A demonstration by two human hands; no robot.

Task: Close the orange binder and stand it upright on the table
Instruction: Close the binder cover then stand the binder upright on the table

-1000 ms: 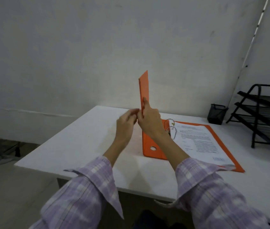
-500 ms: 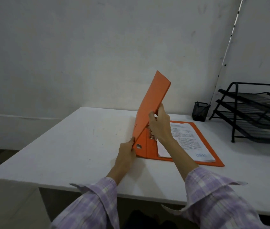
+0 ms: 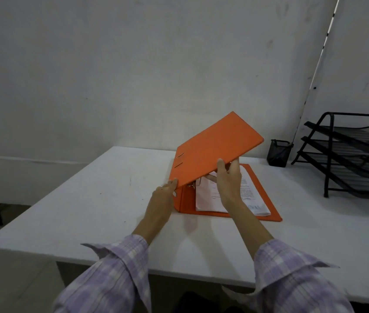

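Observation:
The orange binder (image 3: 213,147) lies on the white table (image 3: 102,199) with its back cover flat and its front cover tilted halfway down over the pages. White printed sheets (image 3: 249,193) show under the raised cover, on the metal rings. My right hand (image 3: 228,177) grips the near edge of the front cover, thumb on top. My left hand (image 3: 164,195) holds the near left corner of the binder, at the spine.
A black mesh pen cup (image 3: 278,153) stands at the back of the table, right of the binder. A black wire stack of letter trays (image 3: 355,154) fills the far right. The table's near edge (image 3: 179,271) runs just in front of my sleeves.
The front cover has swung from upright down to the right over the pages. My left hand dropped from the cover's edge to the spine corner.

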